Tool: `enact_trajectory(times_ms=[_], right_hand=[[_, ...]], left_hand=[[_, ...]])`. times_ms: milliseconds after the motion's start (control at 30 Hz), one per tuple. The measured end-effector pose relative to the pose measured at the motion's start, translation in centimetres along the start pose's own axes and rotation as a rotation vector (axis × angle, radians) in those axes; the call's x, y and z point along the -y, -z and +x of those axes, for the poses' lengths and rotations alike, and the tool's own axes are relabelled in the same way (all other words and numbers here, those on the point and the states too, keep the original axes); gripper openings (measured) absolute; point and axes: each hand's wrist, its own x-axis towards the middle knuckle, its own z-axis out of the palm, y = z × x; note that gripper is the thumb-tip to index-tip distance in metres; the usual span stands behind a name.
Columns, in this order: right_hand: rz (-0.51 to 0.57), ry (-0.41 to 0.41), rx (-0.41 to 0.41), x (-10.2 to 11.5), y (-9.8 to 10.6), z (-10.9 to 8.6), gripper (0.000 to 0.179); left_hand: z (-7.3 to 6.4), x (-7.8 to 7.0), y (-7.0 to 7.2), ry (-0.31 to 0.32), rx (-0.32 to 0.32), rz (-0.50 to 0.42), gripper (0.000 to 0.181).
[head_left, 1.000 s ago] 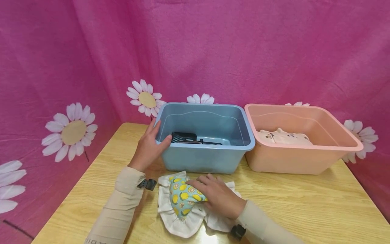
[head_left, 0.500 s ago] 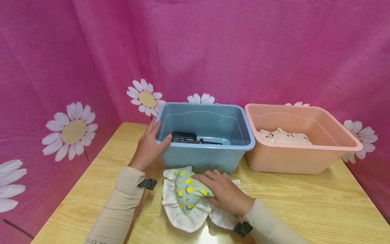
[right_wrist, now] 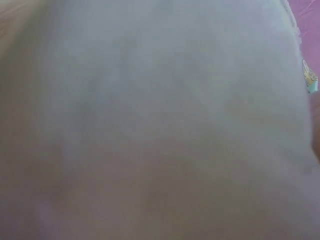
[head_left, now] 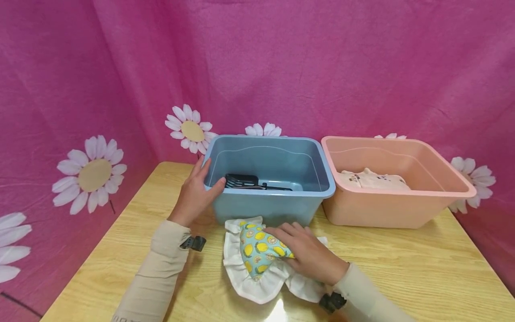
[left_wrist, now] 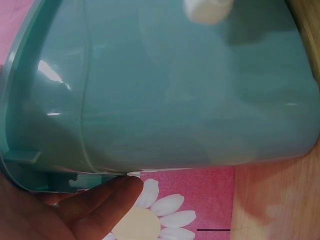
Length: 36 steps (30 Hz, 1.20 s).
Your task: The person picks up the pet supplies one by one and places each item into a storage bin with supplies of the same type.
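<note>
My left hand (head_left: 193, 194) holds the front left corner of the blue bin (head_left: 269, 208), its thumb at the front rim. In the left wrist view, fingers (left_wrist: 107, 210) lie against the outside of the bin's wall (left_wrist: 165, 100). My right hand (head_left: 310, 252) grips a bunched lemon-print cloth piece with a white ruffled edge (head_left: 263, 252), low in front of the blue bin. The thumb and the undersides of the right fingers are hidden. Blurred pale fabric (right_wrist: 165, 90) fills most of the right wrist view. Inside the blue bin lies a black slotted spatula (head_left: 243, 180).
A pink bin (head_left: 386, 212) stands against the blue bin's right side, with a folded white patterned cloth (head_left: 378, 181) inside. Both rest on a wooden table (head_left: 422, 268). A magenta curtain with daisies (head_left: 261, 67) hangs behind and to the left.
My right hand has moved the lemon-print ruffled cloth to the right and slightly toward the bins. My left hand stays at the blue bin's corner.
</note>
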Motion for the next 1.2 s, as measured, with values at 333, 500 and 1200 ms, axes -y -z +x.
enact_trajectory(times_ms=[333,500,1200], right_hand=[[-0.012,0.008,-0.058,-0.3,1.6,-1.0,0.079],[-0.038,-0.014,-0.070,-0.3,2.5,-1.2,0.083],[-0.131,0.036,-0.112,0.0,5.8,-3.2,0.093]], left_hand=[[0.1,0.2,0.0,-0.008,-0.008,0.012,0.081],[0.2,0.4,0.0,-0.012,-0.015,0.024,0.080],[0.2,0.5,0.1,-0.001,0.006,0.004,0.083]])
